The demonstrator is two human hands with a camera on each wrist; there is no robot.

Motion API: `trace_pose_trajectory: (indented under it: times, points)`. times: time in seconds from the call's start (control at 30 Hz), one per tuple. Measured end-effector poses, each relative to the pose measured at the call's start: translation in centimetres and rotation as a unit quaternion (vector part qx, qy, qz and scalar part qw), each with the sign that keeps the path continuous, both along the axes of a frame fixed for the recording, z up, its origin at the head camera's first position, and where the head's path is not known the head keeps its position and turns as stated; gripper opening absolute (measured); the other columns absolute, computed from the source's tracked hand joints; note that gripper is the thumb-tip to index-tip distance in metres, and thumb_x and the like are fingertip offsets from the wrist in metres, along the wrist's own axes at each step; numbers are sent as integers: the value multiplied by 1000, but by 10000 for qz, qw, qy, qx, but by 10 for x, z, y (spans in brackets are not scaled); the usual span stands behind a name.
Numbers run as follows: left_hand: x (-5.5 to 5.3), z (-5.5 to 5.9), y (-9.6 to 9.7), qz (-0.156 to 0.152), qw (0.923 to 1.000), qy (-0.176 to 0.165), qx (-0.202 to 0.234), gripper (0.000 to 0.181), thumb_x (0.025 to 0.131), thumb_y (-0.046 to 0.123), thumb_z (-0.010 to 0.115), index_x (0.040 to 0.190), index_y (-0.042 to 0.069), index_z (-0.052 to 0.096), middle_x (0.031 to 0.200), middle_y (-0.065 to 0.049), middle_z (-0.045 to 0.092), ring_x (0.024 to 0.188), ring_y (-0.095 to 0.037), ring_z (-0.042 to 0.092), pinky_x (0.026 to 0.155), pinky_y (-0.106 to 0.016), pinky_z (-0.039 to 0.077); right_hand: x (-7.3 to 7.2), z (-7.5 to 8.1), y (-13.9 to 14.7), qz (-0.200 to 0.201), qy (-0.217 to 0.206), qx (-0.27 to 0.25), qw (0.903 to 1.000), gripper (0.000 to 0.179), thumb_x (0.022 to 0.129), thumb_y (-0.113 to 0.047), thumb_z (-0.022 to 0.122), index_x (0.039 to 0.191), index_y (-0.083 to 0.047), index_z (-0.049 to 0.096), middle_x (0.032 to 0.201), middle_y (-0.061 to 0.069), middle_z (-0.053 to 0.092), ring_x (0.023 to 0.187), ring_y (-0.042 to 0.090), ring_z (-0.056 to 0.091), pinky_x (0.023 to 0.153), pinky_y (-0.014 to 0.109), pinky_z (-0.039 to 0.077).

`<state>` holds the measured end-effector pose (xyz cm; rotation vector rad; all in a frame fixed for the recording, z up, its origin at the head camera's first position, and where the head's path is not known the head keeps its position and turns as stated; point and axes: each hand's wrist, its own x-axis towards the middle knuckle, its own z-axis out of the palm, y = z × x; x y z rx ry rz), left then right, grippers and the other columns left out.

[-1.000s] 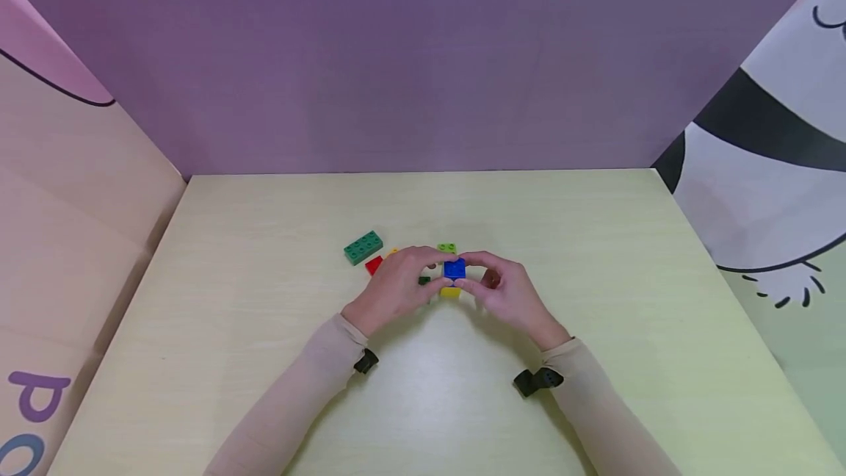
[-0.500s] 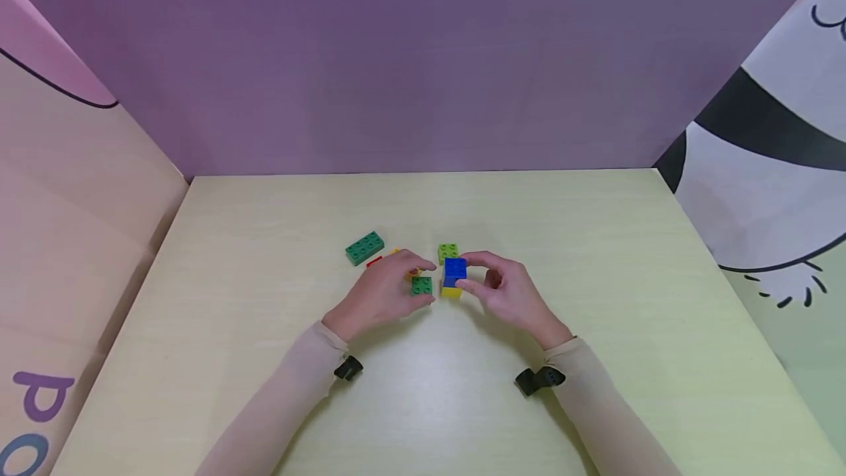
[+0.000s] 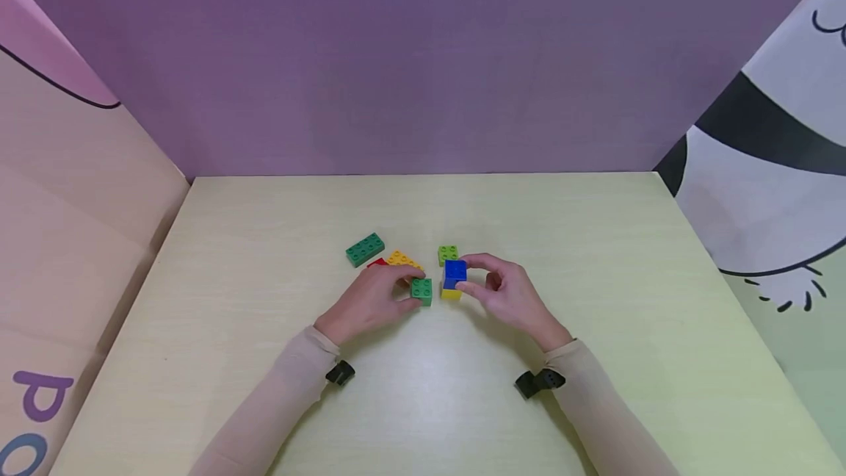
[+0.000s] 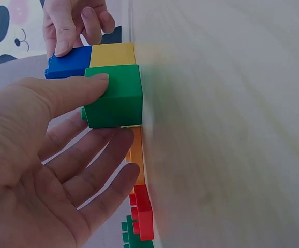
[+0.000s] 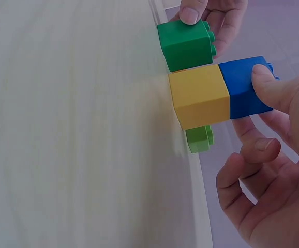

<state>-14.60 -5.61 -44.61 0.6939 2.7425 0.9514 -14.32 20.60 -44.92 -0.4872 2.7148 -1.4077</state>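
Note:
My left hand (image 3: 371,303) pinches a small green toy brick (image 3: 421,291) between thumb and fingers, low at the table. In the left wrist view the thumb lies on the side of that brick, and the lower fingers are spread. My right hand (image 3: 512,296) pinches a blue brick (image 5: 245,88), which sits stacked on a yellow brick (image 5: 200,97). The yellow one rests on the table, a short gap to the right of the green brick in the head view. A lime green brick (image 3: 448,254) stands just behind the blue and yellow stack.
Beyond my left hand lie an orange-yellow brick (image 3: 402,260), a red brick (image 4: 144,212) partly hidden by the hand, and a long dark green brick (image 3: 365,249). A purple wall (image 3: 423,65) rises at the back edge of the pale table (image 3: 562,219).
My left hand has let go of the blue brick, moved left and taken hold of the small green brick. My right hand keeps its pinch on the blue brick.

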Motion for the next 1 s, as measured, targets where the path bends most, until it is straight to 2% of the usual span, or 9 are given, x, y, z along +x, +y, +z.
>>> trace_pose_trajectory:
  times: [0.17, 0.4, 0.67, 0.77, 1.0]
  points:
    - [1, 1, 1, 21, 9999, -38, 166, 42, 86, 27, 78, 127, 23, 67, 115, 8, 71, 100, -9, 66, 90, -29, 54, 0, 0, 1, -22, 2, 18, 10000, 40, 87, -33, 77, 125, -24, 66, 84, 5, 61, 53, 15, 42, 46, 23, 32]
    - [2, 5, 1, 47, 9995, 70, 315, 41, 86, 28, 78, 125, 22, 68, 115, 8, 72, 98, -9, 67, 87, -29, 55, -1, -2, 0, 22, 46, -30, 10000, 41, 88, -35, 76, 126, -24, 66, 97, -1, 67, 53, 15, 43, 46, 23, 33]
    - [3, 11, 0, 8, 9987, 65, 502, 41, 87, 30, 77, 126, 22, 67, 118, 7, 71, 100, -14, 68, 86, -33, 56, 0, -1, 0, 6, 63, -103, 9999, 40, 88, -33, 76, 125, -23, 66, 100, -1, 68, 52, 13, 43, 45, 23, 34]
    - [3, 14, 0, 116, 9981, 121, 586, 41, 88, 33, 76, 127, 25, 67, 117, 8, 71, 101, -14, 67, 86, -33, 55, 0, -1, 0, 7, 52, -114, 9999, 40, 88, -32, 76, 125, -23, 66, 104, -1, 69, 52, 13, 43, 45, 23, 34]
    - [4, 26, 4, 332, 9913, 324, 1230, 40, 89, 32, 74, 127, 22, 64, 115, 4, 71, 101, -19, 68, 87, -40, 57, 1, 0, 0, 2, 23, -124, 9999, 40, 88, -32, 76, 125, -23, 66, 109, -1, 70, 53, 14, 43, 46, 23, 35]
